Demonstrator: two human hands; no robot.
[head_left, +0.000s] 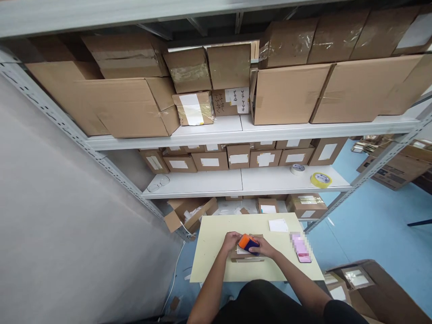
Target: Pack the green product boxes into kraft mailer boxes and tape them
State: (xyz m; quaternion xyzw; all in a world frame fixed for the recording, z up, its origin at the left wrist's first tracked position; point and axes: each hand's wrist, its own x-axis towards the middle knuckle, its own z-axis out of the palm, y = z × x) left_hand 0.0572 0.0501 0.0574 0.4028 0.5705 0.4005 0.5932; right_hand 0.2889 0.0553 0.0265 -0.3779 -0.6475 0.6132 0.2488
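My right hand (pixel 264 246) is closed around a small orange and dark blue block-shaped device (pixel 249 243), gripping its right side. Its exact kind is too small to tell. My left hand (pixel 231 240) is at the device's left end, fingers curled together; whatever is between them is hidden. Under both hands a brown cardboard box (pixel 248 259) with a white label lies on the pale yellow table (pixel 212 261).
White paper (pixel 278 225) and a pink-screened phone (pixel 301 248) lie on the table's right side. Behind stands a shelf rack (pixel 216 181) with boxes, a yellow tape roll (pixel 321 180) and a white tape roll (pixel 297 169). An open carton (pixel 202 213) sits behind the table's left corner.
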